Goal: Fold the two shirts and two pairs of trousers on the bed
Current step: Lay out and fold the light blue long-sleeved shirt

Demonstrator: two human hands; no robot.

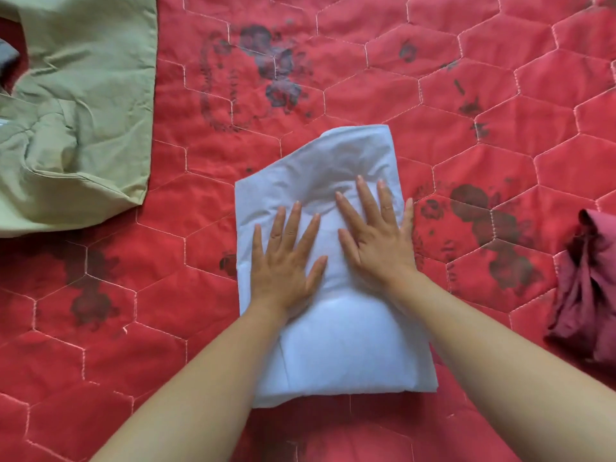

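Note:
A pale blue garment (346, 348) lies folded into a tall rectangle in the middle of the red quilted bed (466, 128). My left hand (283, 261) rests flat on its left half, fingers spread. My right hand (376, 235) presses flat on its right half, fingers spread, little finger near the cloth's right edge. Neither hand grips anything. An olive green garment (76, 111) lies crumpled and unfolded at the upper left. A dark maroon garment (586, 288) sits bunched at the right edge, partly cut off by the frame.
The quilt has hexagon stitching and dark flower prints. A small dark grey object (8, 58) peeks out at the far left edge beside the green garment.

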